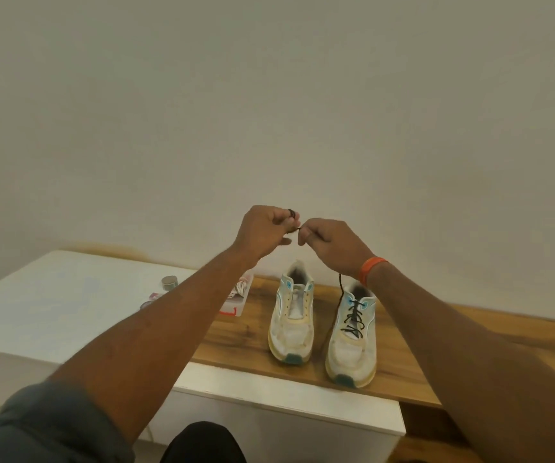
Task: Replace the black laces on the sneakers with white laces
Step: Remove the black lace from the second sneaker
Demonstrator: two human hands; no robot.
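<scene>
Two white sneakers stand side by side on a wooden board (236, 342). The left sneaker (292, 324) has no lace in it. The right sneaker (353, 339) carries a black lace (340, 289) in its eyelets, with one strand rising to my hands. Raised above the shoes, my left hand (262, 233) has the black lace wound around a finger. My right hand (331, 245) pinches the same lace close beside it. A bundle of white laces (241, 286) lies on a card behind my left forearm.
The wooden board rests on a white cabinet (52, 295) against a plain wall. A small round tin (169, 282) and a packet (152, 299) sit on the cabinet top to the left. My knee (202, 442) shows at the bottom.
</scene>
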